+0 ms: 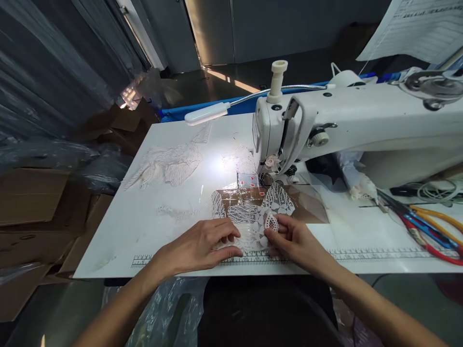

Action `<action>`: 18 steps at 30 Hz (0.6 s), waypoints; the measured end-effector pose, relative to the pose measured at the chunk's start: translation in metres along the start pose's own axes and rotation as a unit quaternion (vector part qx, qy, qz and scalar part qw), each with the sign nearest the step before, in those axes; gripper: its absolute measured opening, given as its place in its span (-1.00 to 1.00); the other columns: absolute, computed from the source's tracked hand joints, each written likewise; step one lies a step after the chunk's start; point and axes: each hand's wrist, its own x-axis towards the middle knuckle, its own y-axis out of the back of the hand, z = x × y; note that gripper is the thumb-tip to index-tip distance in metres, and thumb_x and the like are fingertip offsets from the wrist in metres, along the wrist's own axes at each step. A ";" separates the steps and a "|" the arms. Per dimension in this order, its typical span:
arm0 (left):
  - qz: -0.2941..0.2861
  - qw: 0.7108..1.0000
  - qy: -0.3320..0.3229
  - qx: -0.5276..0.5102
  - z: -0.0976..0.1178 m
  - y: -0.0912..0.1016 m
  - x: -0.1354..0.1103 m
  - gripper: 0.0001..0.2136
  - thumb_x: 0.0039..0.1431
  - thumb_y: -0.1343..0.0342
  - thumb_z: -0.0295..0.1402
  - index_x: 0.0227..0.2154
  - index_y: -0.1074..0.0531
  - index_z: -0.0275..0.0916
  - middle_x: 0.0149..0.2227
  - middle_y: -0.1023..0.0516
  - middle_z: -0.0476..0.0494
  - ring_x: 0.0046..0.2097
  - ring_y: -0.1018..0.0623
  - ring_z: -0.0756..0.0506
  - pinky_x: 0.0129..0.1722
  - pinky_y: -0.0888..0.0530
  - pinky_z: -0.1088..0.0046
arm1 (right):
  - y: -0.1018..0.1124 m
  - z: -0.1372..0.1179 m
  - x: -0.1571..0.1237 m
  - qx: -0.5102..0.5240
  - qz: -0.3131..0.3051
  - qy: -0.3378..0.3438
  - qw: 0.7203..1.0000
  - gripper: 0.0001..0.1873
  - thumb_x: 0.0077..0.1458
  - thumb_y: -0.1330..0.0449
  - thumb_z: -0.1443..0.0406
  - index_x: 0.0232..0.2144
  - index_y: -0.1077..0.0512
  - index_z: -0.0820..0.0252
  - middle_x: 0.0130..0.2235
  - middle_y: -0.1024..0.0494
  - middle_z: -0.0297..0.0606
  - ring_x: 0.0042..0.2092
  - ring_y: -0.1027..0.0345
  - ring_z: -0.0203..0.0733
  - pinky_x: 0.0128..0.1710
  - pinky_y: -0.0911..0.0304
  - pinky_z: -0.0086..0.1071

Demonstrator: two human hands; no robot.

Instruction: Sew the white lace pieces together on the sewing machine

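White lace fabric (242,212) lies at the table's front, below the sewing machine's needle area. My right hand (294,238) pinches a turned-up edge of this lace between thumb and fingers. At the lace's left side rests my left hand (206,245), its fingers curved and its thumb apart from them. No cloth shows between that thumb and forefinger; the other fingertips are partly hidden. The sewing machine's head (269,137) stands just beyond both hands, its presser foot partly hidden. A printed ruler strip (249,259) runs along the table edge under my hands.
More lace pieces (177,161) lie on the white table (119,231) at the left. Scissors (430,231) and a coil of cord (437,192) are at the right. A lit lamp (207,114) hangs over the table. Cardboard boxes (39,207) stand on the floor at left.
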 end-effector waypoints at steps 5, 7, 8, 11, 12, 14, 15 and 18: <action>0.096 0.988 0.111 0.051 -0.027 0.001 -0.010 -0.77 0.32 -0.01 -0.19 -0.14 -0.40 -0.24 -0.24 -0.46 -0.11 -0.31 -0.48 -0.04 -0.36 -0.45 0.43 | 0.008 -0.019 -0.011 -0.040 -0.034 0.054 0.997 -0.72 0.11 -0.23 0.07 -0.32 -0.44 0.18 -0.46 -0.38 -0.39 -0.46 -0.24 -0.35 -0.45 -0.31 -0.44; 0.167 0.973 0.132 0.089 -0.029 0.002 -0.007 -0.73 0.35 0.04 -0.22 -0.03 -0.38 -0.25 -0.17 -0.43 -0.16 -0.31 -0.48 -0.05 -0.36 -0.46 0.40 | 0.009 -0.031 -0.017 -0.059 -0.067 0.071 0.993 -0.71 0.12 -0.21 0.07 -0.36 -0.50 0.18 -0.47 -0.39 -0.37 -0.46 -0.23 -0.34 -0.46 -0.25 -0.45; 0.197 0.968 0.126 0.090 -0.027 0.002 -0.004 -0.72 0.36 0.05 -0.25 0.01 -0.36 -0.24 -0.13 -0.42 -0.19 -0.28 -0.48 -0.06 -0.35 -0.47 0.39 | 0.010 -0.036 -0.019 -0.065 -0.084 0.073 0.992 -0.70 0.13 -0.20 0.07 -0.40 -0.52 0.19 -0.49 -0.39 -0.37 -0.48 -0.20 -0.35 -0.49 -0.20 -0.46; 0.232 0.972 0.037 0.006 -0.010 0.003 0.009 -0.70 0.36 0.07 -0.33 0.10 -0.33 -0.19 0.00 -0.42 -0.22 -0.06 -0.49 -0.11 -0.12 -0.51 0.31 | 0.013 -0.045 -0.020 -0.071 -0.136 0.073 0.986 -0.70 0.12 -0.21 0.10 -0.47 -0.54 0.18 -0.51 -0.39 -0.36 -0.48 -0.16 -0.35 -0.50 -0.13 -0.46; 0.213 0.976 -0.003 -0.042 -0.003 0.003 0.015 -0.69 0.37 0.09 -0.35 0.12 -0.31 -0.17 0.04 -0.42 -0.21 0.04 -0.46 -0.12 0.00 -0.47 0.27 | 0.015 -0.045 -0.019 -0.070 -0.155 0.072 0.983 -0.73 0.11 -0.22 0.12 -0.46 -0.55 0.18 -0.48 -0.42 -0.35 -0.46 -0.19 -0.34 -0.47 -0.15 -0.45; 0.133 0.979 -0.058 -0.145 0.011 0.002 0.025 -0.67 0.39 0.14 -0.37 0.16 -0.27 -0.15 0.11 -0.41 -0.20 0.17 -0.38 -0.14 0.15 -0.37 0.20 | 0.021 -0.046 -0.014 -0.062 -0.191 0.069 0.977 -0.78 0.11 -0.22 0.16 -0.42 -0.56 0.17 -0.42 -0.46 -0.33 -0.41 -0.24 -0.31 -0.40 -0.20 -0.43; 0.088 0.975 -0.065 -0.191 0.015 0.002 0.030 -0.65 0.39 0.16 -0.37 0.18 -0.25 -0.14 0.14 -0.40 -0.20 0.18 -0.37 -0.14 0.17 -0.34 0.17 | 0.025 -0.046 -0.011 -0.057 -0.203 0.067 0.975 -0.79 0.11 -0.22 0.17 -0.41 -0.55 0.18 -0.42 -0.46 -0.33 -0.41 -0.24 -0.32 -0.39 -0.21 -0.42; -0.015 0.955 -0.026 -0.294 0.017 -0.002 0.041 -0.63 0.37 0.15 -0.35 0.20 -0.22 -0.17 0.10 -0.44 -0.24 0.08 -0.45 -0.14 0.05 -0.43 0.21 | 0.038 -0.051 -0.002 -0.069 -0.204 0.055 0.975 -0.79 0.10 -0.23 0.15 -0.40 -0.54 0.18 -0.47 -0.44 -0.37 -0.48 -0.21 -0.36 -0.45 -0.20 -0.44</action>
